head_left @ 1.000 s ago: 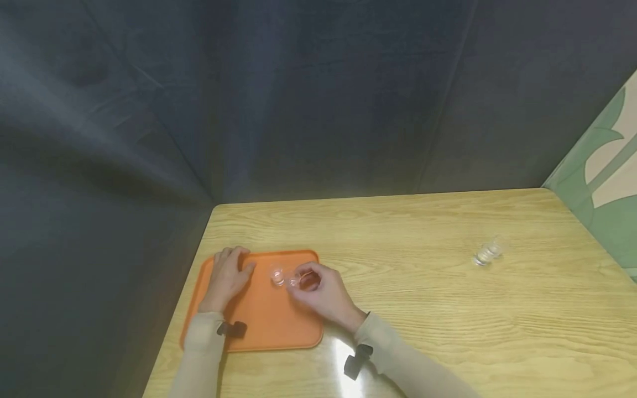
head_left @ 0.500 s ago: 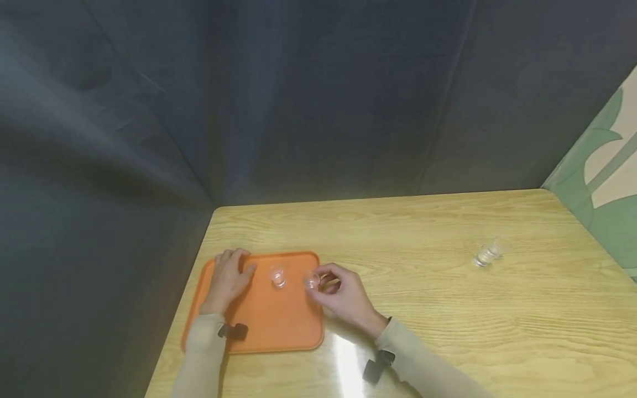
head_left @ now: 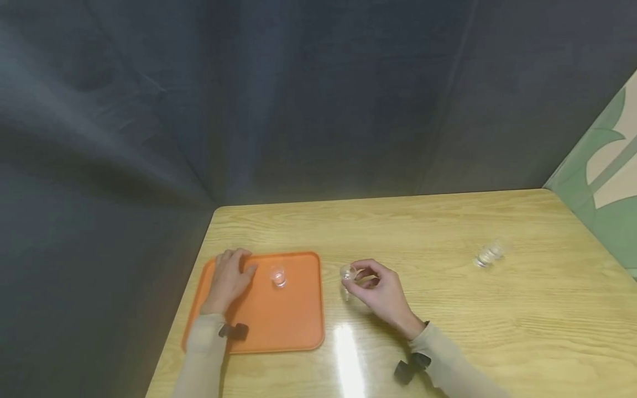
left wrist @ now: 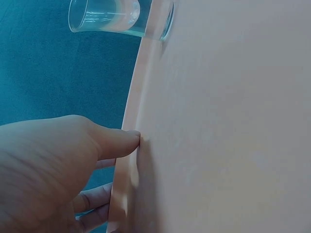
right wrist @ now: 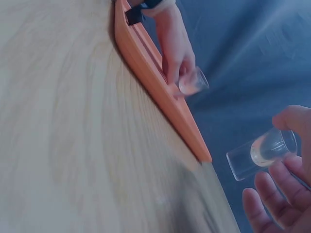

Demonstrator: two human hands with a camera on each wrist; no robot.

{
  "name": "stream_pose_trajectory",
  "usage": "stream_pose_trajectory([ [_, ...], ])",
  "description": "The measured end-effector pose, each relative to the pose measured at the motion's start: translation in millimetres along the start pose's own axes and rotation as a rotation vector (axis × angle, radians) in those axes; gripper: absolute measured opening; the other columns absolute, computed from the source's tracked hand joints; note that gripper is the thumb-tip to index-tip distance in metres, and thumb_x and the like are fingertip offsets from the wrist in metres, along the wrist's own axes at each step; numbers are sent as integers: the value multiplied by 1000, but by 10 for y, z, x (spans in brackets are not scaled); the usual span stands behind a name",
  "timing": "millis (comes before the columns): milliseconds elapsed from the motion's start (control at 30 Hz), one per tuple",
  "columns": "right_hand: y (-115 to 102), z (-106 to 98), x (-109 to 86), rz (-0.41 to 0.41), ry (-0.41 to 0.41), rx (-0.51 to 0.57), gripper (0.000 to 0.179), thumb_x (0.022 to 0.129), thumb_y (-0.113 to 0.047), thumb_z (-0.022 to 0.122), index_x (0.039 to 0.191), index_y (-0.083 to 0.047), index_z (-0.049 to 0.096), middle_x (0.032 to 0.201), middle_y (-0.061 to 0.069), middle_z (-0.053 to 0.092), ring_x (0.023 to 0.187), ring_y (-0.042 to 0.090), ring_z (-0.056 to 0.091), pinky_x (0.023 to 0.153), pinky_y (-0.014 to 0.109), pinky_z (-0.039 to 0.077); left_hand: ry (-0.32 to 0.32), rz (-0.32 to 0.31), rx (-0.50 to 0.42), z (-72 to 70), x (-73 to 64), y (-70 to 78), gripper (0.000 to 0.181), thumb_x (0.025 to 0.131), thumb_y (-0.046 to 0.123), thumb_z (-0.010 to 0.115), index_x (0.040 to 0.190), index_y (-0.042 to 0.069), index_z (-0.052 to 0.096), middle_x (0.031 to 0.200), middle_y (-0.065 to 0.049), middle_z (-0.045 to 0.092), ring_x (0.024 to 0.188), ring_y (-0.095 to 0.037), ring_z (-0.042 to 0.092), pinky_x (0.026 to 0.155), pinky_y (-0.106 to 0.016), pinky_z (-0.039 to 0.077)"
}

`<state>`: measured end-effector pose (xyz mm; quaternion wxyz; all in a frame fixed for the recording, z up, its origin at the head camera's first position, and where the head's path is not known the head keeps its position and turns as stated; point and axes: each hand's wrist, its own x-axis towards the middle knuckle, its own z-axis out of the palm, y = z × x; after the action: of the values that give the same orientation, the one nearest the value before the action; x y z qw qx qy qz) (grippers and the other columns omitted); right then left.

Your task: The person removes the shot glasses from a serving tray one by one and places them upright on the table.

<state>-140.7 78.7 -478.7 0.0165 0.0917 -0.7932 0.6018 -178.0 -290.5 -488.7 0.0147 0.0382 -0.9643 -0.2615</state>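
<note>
Watching remotely, I see right hand (head_left: 387, 297) pinching clear glass (head_left: 348, 273), shifted from above orange tray (head_left: 283, 326) to its right; left hand (head_left: 227, 283) still clasps tray, second glass (head_left: 278, 278) unmoved inside.

Small clear glass (right wrist: 255, 156) — handheld, just right of the orange tray (head_left: 276, 326)

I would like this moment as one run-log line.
right hand: holds glass beside tray | left hand: grips tray | second glass: stands on tray
</note>
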Motion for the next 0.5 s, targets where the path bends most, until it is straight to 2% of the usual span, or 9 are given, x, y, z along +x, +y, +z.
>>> stream_pose_trajectory([
  [267,113,-284,-32,19,75,-46,32,88,-16,88,116,-6,75,104,12,76,85,8,68,74,23,59,-6,-7,2,9,5,-14,40,104,25,68,138,4,63,141,-26,57,136,-45,44,110,-60,42],
  [500,225,-523,-36,19,121,-94,32,90,-13,86,118,-4,74,105,14,75,85,6,68,74,21,59,-2,-5,-1,7,-7,0,40,104,25,68,137,4,63,140,-27,57,136,-46,44,110,-61,41],
])
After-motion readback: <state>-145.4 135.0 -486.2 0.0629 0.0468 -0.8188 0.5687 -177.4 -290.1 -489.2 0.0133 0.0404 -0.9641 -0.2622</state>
